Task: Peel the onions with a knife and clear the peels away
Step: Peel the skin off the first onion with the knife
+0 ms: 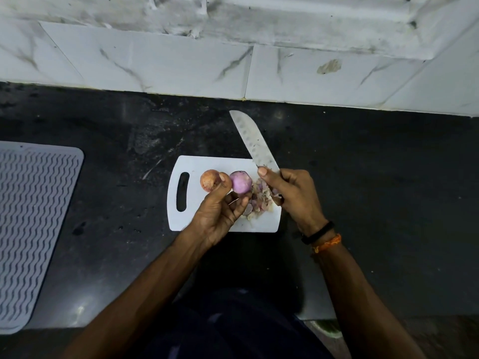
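Over the cutting board my left hand pinches the peeled onion, my right hand grips the knife; the unpeeled onion likely comes next.

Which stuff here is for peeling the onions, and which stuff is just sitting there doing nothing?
For the job: knife in the right hand; peeled onion held by the left hand; unpeeled onion; peels; cutting board.

Just lying about: grey mat at the left; dark counter; tiled wall.
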The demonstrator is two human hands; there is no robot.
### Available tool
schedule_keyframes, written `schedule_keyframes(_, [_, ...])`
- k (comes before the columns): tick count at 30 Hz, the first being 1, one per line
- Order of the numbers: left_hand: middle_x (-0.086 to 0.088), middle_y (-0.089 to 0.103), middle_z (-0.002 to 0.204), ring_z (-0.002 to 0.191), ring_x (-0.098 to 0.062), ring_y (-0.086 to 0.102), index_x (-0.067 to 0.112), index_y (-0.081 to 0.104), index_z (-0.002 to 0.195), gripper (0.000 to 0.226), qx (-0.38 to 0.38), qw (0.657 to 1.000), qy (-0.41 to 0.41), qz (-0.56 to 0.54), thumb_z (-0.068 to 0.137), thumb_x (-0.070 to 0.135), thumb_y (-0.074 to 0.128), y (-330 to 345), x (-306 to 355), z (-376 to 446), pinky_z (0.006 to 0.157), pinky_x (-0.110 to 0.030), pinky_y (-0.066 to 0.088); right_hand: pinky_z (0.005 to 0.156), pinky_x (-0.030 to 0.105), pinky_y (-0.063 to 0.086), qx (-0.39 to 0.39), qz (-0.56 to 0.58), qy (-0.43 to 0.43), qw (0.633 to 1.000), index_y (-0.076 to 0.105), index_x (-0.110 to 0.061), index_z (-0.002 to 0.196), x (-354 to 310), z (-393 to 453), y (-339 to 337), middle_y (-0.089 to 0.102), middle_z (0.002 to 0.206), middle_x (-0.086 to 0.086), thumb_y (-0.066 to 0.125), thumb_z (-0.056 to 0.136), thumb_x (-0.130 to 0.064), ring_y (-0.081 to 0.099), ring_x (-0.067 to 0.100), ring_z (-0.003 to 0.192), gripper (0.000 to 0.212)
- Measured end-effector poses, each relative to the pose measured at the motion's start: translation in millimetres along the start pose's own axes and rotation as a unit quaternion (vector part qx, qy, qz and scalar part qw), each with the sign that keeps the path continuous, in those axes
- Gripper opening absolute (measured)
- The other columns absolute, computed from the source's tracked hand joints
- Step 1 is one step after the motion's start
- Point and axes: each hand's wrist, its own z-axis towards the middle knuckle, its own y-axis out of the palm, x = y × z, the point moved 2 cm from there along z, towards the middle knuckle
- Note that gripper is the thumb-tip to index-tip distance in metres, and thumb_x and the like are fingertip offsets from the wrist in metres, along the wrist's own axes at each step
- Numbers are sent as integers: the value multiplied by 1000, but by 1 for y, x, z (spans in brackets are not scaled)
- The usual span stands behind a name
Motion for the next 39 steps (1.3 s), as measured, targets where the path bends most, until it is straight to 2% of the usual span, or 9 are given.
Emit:
schedule_keyframes(4, [-14,72,94,71,-16,71,3,58,124,57,-10,1000,-1,11,77,34,69,-1,0,1,60,-24,59,53,41,47,22,-177,-45,983,66,-12,62,4,0,-9,62,56,3,68,83,-61,59,22,54,53])
schedule_keyframes(8, [-13,73,92,70,-16,70,6,60,122,49,-22,1000,-4,4,82,33,67,1,0,-1,58,-24,59,50,30,38,42,-281,-97,954,63,-17,61,8,-2,-10,57,52,-6,64,88,-59,53,10,50,50])
schedule_keyframes(11, [-13,73,91,70,-15,69,7,62,118,35,-18,1000,-1,1,94,32,61,0,1,-1,59,-23,59,49,26,38,51,-318,-114,940,64,-18,64,8,-3,-8,59,54,-6,61,89,-60,54,9,51,50])
schedule_keyframes(14, [-14,73,90,69,-14,69,6,60,120,36,-6,1000,3,2,98,34,58,0,2,1,59,-21,59,48,21,33,61,-350,-131,926,66,-18,67,6,-3,-7,60,56,-6,57,89,-63,54,8,51,51])
schedule_keyframes(18, [-13,71,88,63,-12,66,8,61,120,48,2,1000,8,14,85,40,67,1,3,0,56,-20,58,48,27,41,53,-345,-131,928,69,-18,71,5,-5,-7,62,58,-5,48,86,-70,56,9,52,58])
schedule_keyframes(22, [-12,71,84,61,-12,66,7,61,117,44,-3,1000,3,11,86,37,66,2,3,-2,55,-20,58,50,33,45,77,-336,-130,930,66,-16,67,3,-3,-6,61,57,-4,52,88,-65,56,10,52,55])
schedule_keyframes(29, [-12,71,83,60,-11,66,7,64,107,40,-1,1000,0,13,83,39,66,1,2,-2,56,-18,57,48,25,36,80,-368,-145,915,63,-17,65,4,-3,-3,57,54,-6,54,88,-64,52,9,49,53])
schedule_keyframes(35, [-14,67,100,62,-11,65,3,63,120,64,13,1000,-17,-23,71,42,72,1,1,-1,53,-17,56,47,15,20,44,-387,-168,905,47,-23,56,0,-6,-8,40,45,-12,64,88,-56,42,5,42,49])
schedule_keyframes(39, [-15,71,94,70,-15,69,6,65,109,49,-10,999,-10,-33,68,33,74,0,1,-2,59,-20,59,48,17,28,62,-314,-129,939,52,-20,56,0,-8,-6,47,47,-8,66,91,-52,49,10,47,49])
